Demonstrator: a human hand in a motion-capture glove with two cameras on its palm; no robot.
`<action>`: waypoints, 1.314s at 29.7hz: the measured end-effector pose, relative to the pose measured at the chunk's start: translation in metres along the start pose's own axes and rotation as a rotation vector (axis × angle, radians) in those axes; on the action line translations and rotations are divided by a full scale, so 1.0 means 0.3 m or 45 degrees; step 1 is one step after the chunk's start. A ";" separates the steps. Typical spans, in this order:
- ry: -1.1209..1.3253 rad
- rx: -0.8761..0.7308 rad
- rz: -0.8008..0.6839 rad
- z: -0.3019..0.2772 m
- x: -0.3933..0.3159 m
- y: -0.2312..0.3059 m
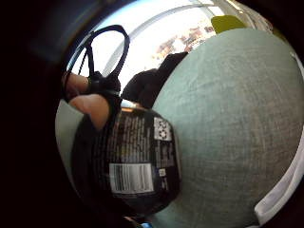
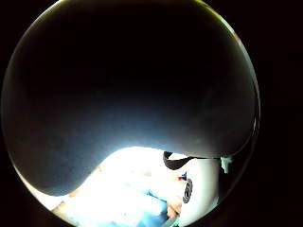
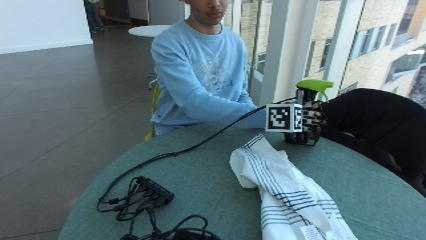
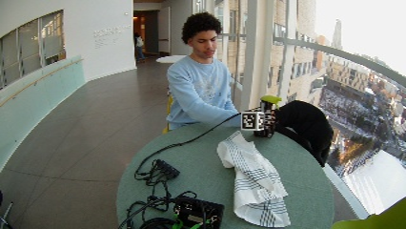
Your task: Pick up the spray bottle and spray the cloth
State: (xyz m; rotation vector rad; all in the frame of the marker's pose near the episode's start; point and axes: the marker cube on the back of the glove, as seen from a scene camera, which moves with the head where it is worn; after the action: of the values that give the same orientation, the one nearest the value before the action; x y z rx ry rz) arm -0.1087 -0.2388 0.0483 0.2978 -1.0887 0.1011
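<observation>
Cable bundle [image 3: 143, 192] near left on round green table [image 3: 200, 175]. Striped white cloth [image 3: 283, 192] crumpled mid-table, running toward near right. Far right: gloved right hand [image 3: 307, 120], fingers wrapped around black spray bottle [image 3: 305, 112] with green top, bottle upright, base at table.

Black cable hub [image 3: 154, 189] on green table [image 3: 200, 170]; black garment [image 3: 379, 120] at table edge
</observation>
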 end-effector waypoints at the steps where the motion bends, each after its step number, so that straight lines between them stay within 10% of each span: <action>1: 0.013 -0.014 0.002 -0.011 -0.006 0.011; 22: 0.679 -0.005 0.176 -0.731 -0.058 0.695; 39: 1.008 0.032 0.260 -0.845 0.065 1.015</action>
State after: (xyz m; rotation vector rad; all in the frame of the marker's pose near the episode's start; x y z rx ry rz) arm 0.0487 0.1238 0.0143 0.1420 -0.3274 0.3807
